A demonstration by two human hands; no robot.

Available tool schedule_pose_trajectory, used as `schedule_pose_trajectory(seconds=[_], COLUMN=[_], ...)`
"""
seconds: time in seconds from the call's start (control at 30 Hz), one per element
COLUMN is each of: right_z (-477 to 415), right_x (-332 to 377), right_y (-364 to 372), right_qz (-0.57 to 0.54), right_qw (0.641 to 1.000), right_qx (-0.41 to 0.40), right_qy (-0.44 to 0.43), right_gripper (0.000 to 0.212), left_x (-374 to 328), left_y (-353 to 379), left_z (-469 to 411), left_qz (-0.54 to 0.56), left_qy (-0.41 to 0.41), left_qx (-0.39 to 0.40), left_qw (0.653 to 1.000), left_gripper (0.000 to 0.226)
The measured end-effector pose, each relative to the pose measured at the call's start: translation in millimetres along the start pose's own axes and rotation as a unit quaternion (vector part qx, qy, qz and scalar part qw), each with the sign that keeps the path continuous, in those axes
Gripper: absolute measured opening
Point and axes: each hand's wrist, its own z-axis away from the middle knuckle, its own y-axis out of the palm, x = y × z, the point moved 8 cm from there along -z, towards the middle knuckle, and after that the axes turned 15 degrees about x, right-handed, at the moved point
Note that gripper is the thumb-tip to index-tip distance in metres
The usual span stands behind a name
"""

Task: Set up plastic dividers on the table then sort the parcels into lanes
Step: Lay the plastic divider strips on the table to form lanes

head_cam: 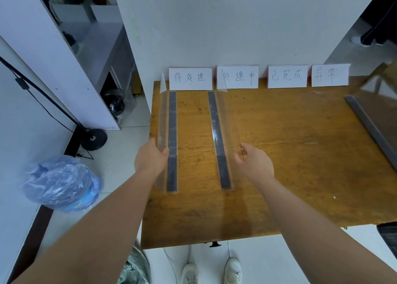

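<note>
Two clear plastic dividers stand on the wooden table (290,154), each on a dark base strip, long axes running from the near edge back to the label cards (237,77) at the wall. Left hand (150,158) pinches the near upper edge of the left divider (165,120); right hand (254,162) pinches the near upper edge of the right divider (223,120), thumb and fingers closed on the sheet. A third divider (373,120) lies well off at the right table edge, nearer the right hand; no parcels in view.
</note>
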Motion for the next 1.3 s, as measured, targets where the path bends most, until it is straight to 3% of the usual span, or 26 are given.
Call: schedule_pose_trajectory(seconds=[0.43, 0.7, 1.0, 1.3], right_z=[8, 20, 55, 107], right_x=[-6, -2, -34, -142], right_y=[-4, -30, -74, -128], right_qz=[-0.019, 0.012, 0.056, 0.060], right_qw=[1.000, 0.999, 0.994, 0.988], right_qx=[-0.003, -0.041, -0.091, -0.130], right_qy=[-0.004, -0.027, -0.011, 0.066], right_gripper=[0.063, 0.065, 0.059, 0.055], left_x=[-11, -62, -146, -252], left_y=[-9, -22, 4, 80], left_z=[14, 31, 62, 99], left_qz=[-0.081, -0.185, -0.276, -0.285], left_qy=[-0.037, 0.065, 0.185, 0.282], left_qx=[-0.027, -0.089, -0.050, 0.005], left_qw=[0.996, 0.977, 0.942, 0.916], left_gripper=[0.050, 0.043, 0.055, 0.047])
